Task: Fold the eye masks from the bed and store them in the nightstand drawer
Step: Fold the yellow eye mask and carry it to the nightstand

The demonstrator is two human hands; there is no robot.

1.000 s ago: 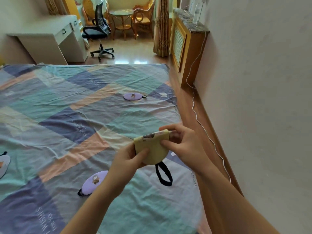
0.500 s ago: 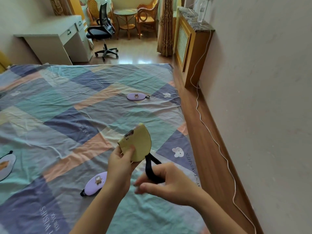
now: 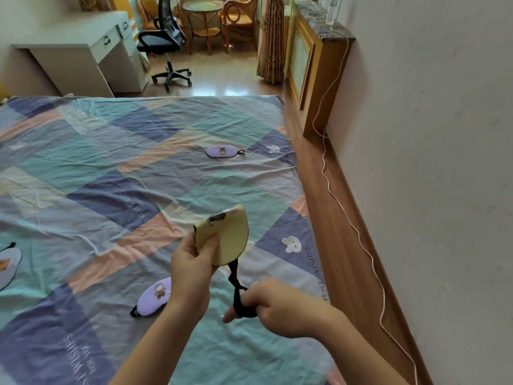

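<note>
Far left edge: a pale lilac eye mask, half cut off by the frame, flat on the patchwork cotton bedspread. Near, left of centre: a lilac padded eye mask with a bear print, flat, black strap end poking out at its near-left. Centre: left hand pinches the yellow fabric eye mask, folded in half, thumb on the near face, fingers curled behind; it's held upright above the bed, not touching it. Its black elastic strap runs down, twisted, to the right hand, whose fingers are closed around the strap loop with the index finger sticking out left. Far, right of centre: another lilac eye mask, flat, well apart. Step looks like securing the fold: strap is being wound. Next move probably wants the strap wrapped around the folded halves with the left pinch kept firm so it doesn't spring open. Nightstand drawer not in view.
</note>
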